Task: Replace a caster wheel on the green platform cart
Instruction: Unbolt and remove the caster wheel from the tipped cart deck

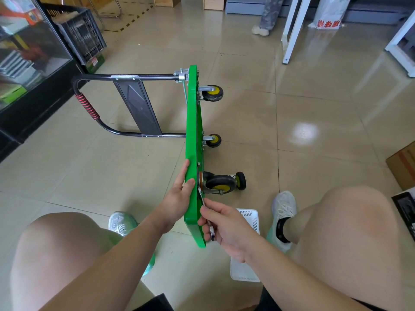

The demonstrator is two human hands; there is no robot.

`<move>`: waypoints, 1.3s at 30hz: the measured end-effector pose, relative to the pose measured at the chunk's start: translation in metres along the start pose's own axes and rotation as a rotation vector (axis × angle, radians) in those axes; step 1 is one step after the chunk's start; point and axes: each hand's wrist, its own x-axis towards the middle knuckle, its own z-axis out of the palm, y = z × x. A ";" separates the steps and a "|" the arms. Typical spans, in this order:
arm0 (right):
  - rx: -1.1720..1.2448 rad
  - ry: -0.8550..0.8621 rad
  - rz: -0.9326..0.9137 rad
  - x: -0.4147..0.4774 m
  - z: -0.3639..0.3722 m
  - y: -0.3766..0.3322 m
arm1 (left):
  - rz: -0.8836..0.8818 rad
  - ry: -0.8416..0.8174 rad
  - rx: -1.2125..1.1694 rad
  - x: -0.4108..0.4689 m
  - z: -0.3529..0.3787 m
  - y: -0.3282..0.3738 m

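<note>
The green platform cart point(192, 122) stands on its side edge on the tiled floor, its black handle point(125, 104) folded out to the left. Its wheels point right: two far casters point(212, 93) point(213, 140) and a near caster point(219, 182) with another wheel point(240, 181) behind it. My left hand point(179, 196) rests on the deck's top face with fingers extended, steadying it. My right hand point(226, 225) grips a silver wrench point(207, 215), whose head sits at the near caster's mounting plate.
A white plastic basket point(249, 241) lies on the floor under my right arm. My knees and shoes flank the cart. A glass cabinet point(29, 59) and black crate point(83, 34) stand left. White table legs point(292, 30), another person's feet and a cardboard box point(402, 169) are at the right.
</note>
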 end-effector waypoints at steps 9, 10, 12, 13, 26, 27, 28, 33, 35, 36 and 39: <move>-0.119 0.034 -0.057 0.006 -0.003 0.013 | -0.006 -0.007 -0.003 -0.005 0.000 0.004; -0.152 0.053 -0.061 0.007 -0.004 0.019 | -0.009 -0.007 -0.007 -0.005 0.000 0.004; -0.186 0.101 -0.070 0.005 -0.009 0.031 | -0.016 -0.008 -0.009 -0.005 0.002 0.005; -0.199 0.117 -0.077 0.004 -0.011 0.035 | -0.013 -0.007 -0.010 -0.005 0.003 0.005; -0.437 0.132 -0.073 0.023 -0.028 0.047 | -0.018 -0.028 -0.024 -0.005 0.000 0.005; -0.443 0.132 -0.072 0.024 -0.028 0.048 | -0.016 -0.029 -0.026 -0.005 0.000 0.005; -0.442 0.127 -0.071 0.025 -0.028 0.049 | -0.018 -0.027 -0.029 -0.005 0.000 0.005; -0.408 0.160 -0.082 0.017 -0.028 0.046 | -0.022 -0.006 -0.036 -0.005 0.002 0.006; -0.345 0.168 -0.082 0.008 -0.027 0.047 | -0.016 -0.003 -0.029 -0.005 0.001 0.006; -0.292 0.180 -0.076 0.003 -0.026 0.047 | -0.010 -0.007 -0.024 -0.005 0.001 0.006; -0.162 0.223 -0.064 -0.005 -0.022 0.045 | -0.003 -0.016 -0.023 -0.005 0.001 0.004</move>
